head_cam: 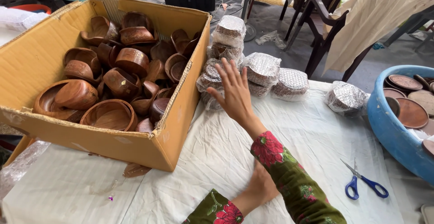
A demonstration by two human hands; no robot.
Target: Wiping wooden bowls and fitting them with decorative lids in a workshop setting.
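Both hands [235,92] open, perhaps touching bundles [212,77].

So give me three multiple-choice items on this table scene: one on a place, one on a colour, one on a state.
1. Where do the scissors lie?
A. inside the cardboard box
B. on the white cloth, near the blue tub
C. on top of the wrapped bundles

2. What colour are the scissor handles?
A. blue
B. red
C. green

3. How is the right hand?
A. closed in a fist
B. holding a wooden bowl
C. open, fingers spread, at the stack of bubble-wrapped bundles

Answers:
1 B: they rest flat on the white cloth, left of the blue tub.
2 A: both loops are blue.
3 C: the fingers are spread against the wrapped stack beside the cardboard box.
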